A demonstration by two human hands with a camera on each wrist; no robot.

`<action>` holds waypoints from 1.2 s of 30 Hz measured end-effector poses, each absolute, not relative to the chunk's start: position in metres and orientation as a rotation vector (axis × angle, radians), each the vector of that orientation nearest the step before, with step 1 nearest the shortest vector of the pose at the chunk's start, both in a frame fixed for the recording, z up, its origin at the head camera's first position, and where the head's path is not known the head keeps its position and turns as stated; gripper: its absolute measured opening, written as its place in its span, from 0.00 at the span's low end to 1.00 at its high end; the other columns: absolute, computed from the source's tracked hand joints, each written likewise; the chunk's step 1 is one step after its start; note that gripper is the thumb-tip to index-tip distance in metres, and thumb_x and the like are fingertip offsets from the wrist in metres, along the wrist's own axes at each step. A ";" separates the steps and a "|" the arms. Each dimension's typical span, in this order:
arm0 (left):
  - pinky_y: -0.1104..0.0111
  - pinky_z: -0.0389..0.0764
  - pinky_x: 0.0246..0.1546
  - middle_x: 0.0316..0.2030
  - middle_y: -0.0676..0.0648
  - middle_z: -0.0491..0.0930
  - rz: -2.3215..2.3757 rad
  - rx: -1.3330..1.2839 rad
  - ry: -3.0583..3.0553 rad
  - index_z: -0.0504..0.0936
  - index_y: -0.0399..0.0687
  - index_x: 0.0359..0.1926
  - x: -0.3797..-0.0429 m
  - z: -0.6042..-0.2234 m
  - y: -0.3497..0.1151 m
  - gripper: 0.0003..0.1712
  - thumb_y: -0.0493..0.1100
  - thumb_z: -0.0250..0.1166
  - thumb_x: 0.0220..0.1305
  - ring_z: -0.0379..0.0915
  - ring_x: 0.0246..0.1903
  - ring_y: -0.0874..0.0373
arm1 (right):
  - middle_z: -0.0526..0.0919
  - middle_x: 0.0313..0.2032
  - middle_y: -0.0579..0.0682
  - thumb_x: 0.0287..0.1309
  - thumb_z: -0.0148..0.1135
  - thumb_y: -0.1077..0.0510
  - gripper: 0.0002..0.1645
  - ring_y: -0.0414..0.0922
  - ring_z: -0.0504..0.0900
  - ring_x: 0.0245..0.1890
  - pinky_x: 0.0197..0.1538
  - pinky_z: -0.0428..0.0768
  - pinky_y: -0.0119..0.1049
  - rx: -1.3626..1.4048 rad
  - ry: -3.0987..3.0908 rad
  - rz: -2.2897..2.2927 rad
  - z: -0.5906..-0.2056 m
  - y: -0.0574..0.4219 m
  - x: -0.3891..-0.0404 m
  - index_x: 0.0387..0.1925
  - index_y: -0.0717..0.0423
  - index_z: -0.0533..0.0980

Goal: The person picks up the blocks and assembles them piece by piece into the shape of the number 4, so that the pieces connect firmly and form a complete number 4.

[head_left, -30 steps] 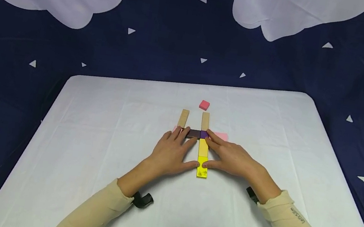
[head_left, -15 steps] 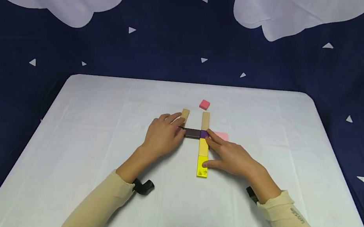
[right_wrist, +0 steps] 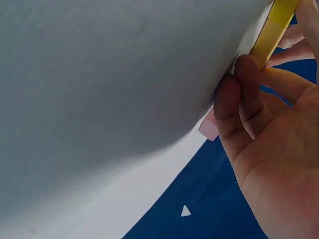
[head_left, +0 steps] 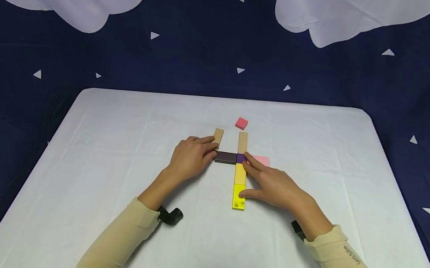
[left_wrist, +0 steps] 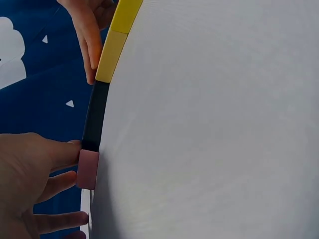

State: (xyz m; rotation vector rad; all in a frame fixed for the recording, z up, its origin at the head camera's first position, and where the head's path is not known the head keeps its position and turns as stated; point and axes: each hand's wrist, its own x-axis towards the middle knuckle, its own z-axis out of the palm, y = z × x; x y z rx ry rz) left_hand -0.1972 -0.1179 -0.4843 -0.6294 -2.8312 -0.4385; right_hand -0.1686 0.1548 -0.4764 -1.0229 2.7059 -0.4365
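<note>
Flat blocks lie joined on the white table in the head view. The crossbar has a black block (head_left: 225,157), a purple block (head_left: 240,158) and a pink block (head_left: 262,160) on the right. My left hand (head_left: 189,157) rests at its left end, fingertips over the left wooden block (head_left: 218,135). In the left wrist view its thumb touches where the black piece meets another pink block (left_wrist: 88,170). My right hand (head_left: 276,187) has fingertips on the purple block and its thumb on the bright yellow block (head_left: 238,197), beside a paler yellow block (head_left: 240,174).
Beyond the crossbar, another wooden block (head_left: 242,142) extends from the purple one. A loose red block (head_left: 241,123) lies apart behind it. The white table (head_left: 134,140) ends at a dark blue backdrop (head_left: 191,69) with white triangles and clouds.
My left hand has moved left and slightly away from me, its thumb leaving the bright yellow block and uncovering the black one. My right hand has stayed in place.
</note>
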 end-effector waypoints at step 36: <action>0.52 0.76 0.45 0.59 0.54 0.75 -0.496 -0.577 -2.853 0.83 0.59 0.54 -0.199 -0.488 -0.119 0.18 0.55 0.62 0.66 0.73 0.52 0.46 | 0.49 0.74 0.45 0.56 0.58 0.30 0.52 0.48 0.69 0.63 0.57 0.72 0.51 -0.987 2.707 -0.531 -0.475 0.153 -0.169 0.73 0.53 0.56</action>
